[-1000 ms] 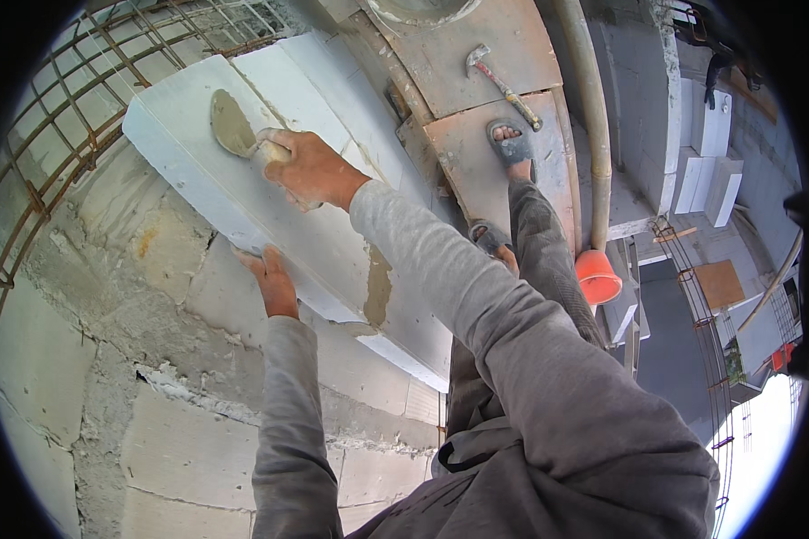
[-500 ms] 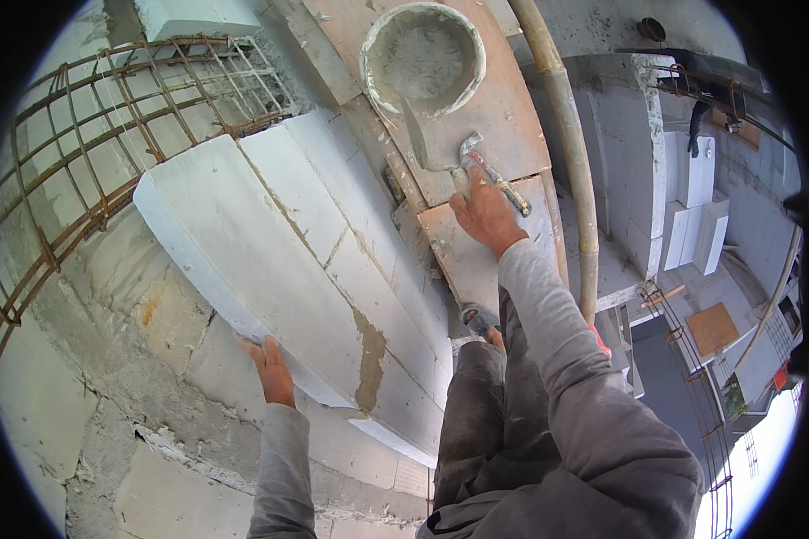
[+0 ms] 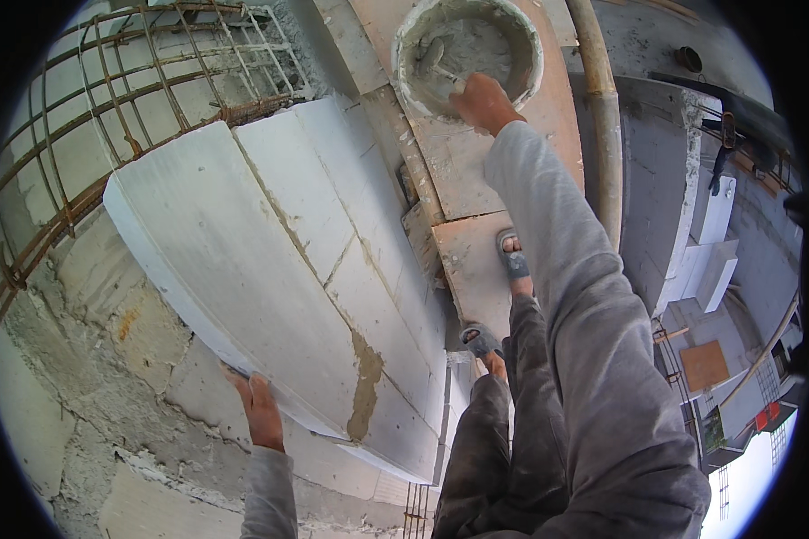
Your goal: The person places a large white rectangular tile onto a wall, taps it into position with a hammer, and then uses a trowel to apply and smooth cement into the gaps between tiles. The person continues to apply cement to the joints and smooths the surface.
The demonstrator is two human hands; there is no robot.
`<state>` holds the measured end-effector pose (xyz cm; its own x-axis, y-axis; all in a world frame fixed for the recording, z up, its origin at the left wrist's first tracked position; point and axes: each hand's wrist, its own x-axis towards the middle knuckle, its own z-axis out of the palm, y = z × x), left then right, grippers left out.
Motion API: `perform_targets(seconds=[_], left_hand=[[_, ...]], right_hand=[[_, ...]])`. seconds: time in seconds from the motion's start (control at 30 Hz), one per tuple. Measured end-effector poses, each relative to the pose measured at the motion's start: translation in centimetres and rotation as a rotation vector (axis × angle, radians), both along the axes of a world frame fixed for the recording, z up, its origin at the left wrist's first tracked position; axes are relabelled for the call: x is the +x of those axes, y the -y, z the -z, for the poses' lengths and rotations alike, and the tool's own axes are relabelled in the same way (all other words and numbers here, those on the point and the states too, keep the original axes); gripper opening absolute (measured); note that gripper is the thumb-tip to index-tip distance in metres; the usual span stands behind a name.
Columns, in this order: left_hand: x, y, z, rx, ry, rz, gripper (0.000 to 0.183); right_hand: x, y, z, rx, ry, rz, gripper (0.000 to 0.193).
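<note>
My right hand [image 3: 488,104] is closed round the handle of a trowel [image 3: 437,61]. The trowel's blade is down in the wet grey mortar [image 3: 485,49], which half fills a round bucket [image 3: 537,67] with a crusted rim. My left hand [image 3: 262,413] rests with stretched fingers along the lower left edge of a white block wall [image 3: 234,225]; some of its fingertips are hidden by that edge. A smear of mortar [image 3: 366,382] lies across a joint in the wall near me.
Wooden boards [image 3: 476,260] form a platform under my sandalled feet [image 3: 483,340], with a bamboo pole [image 3: 607,135] along its right side. A rusty rebar cage [image 3: 157,76] stands at the far left. Rough masonry [image 3: 162,359] lies left of the wall. More white blocks [image 3: 706,242] stand lower right.
My right hand has moved forward with the trowel, from beside a hammer on the boards into the bucket. The hammer is now out of sight. My left hand remains at the wall's edge.
</note>
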<state>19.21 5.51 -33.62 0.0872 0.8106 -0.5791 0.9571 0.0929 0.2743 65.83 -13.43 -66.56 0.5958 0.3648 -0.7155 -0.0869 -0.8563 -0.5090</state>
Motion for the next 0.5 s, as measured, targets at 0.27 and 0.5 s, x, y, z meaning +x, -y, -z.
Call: perform_targets(seconds=[0.27, 0.5], left_hand=[[2.3, 1.1, -0.6, -0.064, 0.182, -0.167, 0.067], [2.0, 0.6, -1.1, -0.139, 0.184, -0.196, 0.073]], right_hand=[[-2.4, 3.5, -0.8, 0.19, -0.089, 0.23, 0.047], [-6.7, 7.9, -1.4, 0.494, 0.106, 0.255, 0.039]])
